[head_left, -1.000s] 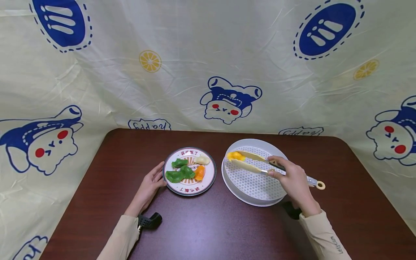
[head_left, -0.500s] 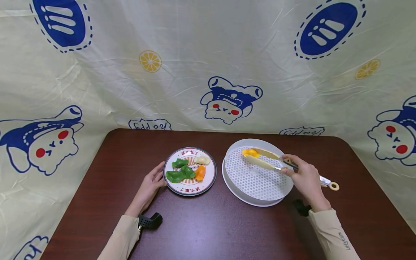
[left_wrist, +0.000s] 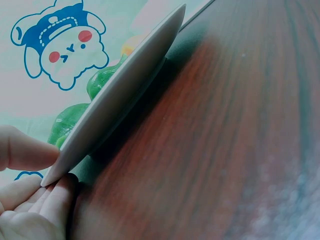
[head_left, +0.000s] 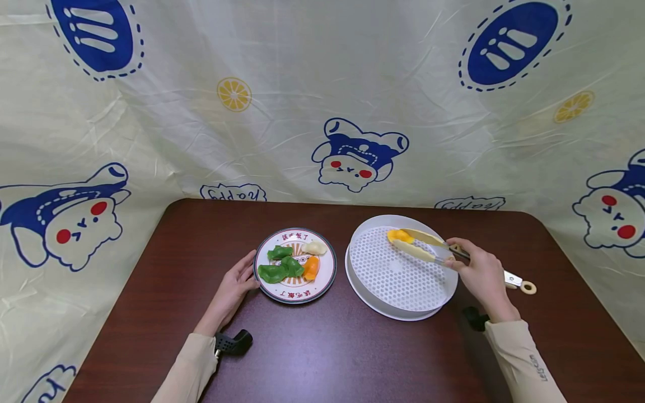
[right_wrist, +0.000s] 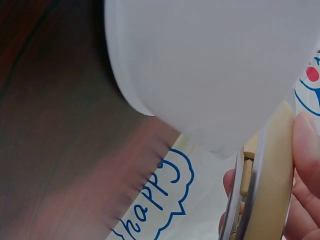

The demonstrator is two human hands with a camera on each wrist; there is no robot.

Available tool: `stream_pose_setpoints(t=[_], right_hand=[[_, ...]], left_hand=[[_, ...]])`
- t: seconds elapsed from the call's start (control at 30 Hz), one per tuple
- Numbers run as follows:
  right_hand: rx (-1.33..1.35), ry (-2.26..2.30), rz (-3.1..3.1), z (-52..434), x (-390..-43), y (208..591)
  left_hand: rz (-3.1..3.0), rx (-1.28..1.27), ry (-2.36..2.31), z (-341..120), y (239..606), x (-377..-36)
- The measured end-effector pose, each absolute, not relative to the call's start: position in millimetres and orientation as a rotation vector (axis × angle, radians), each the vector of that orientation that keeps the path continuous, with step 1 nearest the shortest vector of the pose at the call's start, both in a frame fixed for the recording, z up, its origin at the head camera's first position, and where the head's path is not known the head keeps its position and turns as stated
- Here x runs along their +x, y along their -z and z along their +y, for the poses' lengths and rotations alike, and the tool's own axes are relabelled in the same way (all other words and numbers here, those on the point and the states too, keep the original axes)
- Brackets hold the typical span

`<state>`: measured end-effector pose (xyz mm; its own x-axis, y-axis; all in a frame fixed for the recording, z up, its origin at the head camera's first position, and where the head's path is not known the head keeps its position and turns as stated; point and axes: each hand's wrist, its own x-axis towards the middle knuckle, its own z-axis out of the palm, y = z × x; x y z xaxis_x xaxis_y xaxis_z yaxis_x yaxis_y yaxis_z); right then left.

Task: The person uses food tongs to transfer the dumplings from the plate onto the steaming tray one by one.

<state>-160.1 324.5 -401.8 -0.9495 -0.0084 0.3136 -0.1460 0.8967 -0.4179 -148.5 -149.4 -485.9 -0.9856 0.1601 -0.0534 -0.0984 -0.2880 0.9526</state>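
Observation:
My left hand [head_left: 233,291] pinches the near-left rim of a patterned white plate [head_left: 325,274], thumb above and fingers beneath in the left wrist view. Several green pepper pieces [head_left: 272,273], an orange piece [head_left: 311,268] and a pale whitish piece [head_left: 314,248] lie on it. To the right, my right hand [head_left: 481,274] grips cream-tipped tongs [head_left: 425,237] around the middle. A yellow pepper piece [head_left: 400,236] sits at their tips, over the far part of a round white steamer tray [head_left: 398,285] with a perforated base. In the right wrist view, the tray's outer wall [right_wrist: 210,65] hides the tips.
Both dishes stand on a dark brown wooden table [head_left: 302,358], a narrow gap between them. Behind the table hangs a pale printed sheet [head_left: 282,145]. Black wrist cameras [head_left: 234,342] are strapped on both wrists.
My right hand has moved right with the tongs, and the yellow pepper piece has travelled from the tray's far-left edge toward its far middle. My left hand and the plate stay put.

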Motion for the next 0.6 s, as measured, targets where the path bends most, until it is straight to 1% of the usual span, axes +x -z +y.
stream_pose_setpoints(t=[0.6], right_hand=[[0.086,-0.622,-2.828,328.5,-162.3,403.8]], left_hand=[[1.772,0.069,-2.395,-148.8,484.5,-148.0]])
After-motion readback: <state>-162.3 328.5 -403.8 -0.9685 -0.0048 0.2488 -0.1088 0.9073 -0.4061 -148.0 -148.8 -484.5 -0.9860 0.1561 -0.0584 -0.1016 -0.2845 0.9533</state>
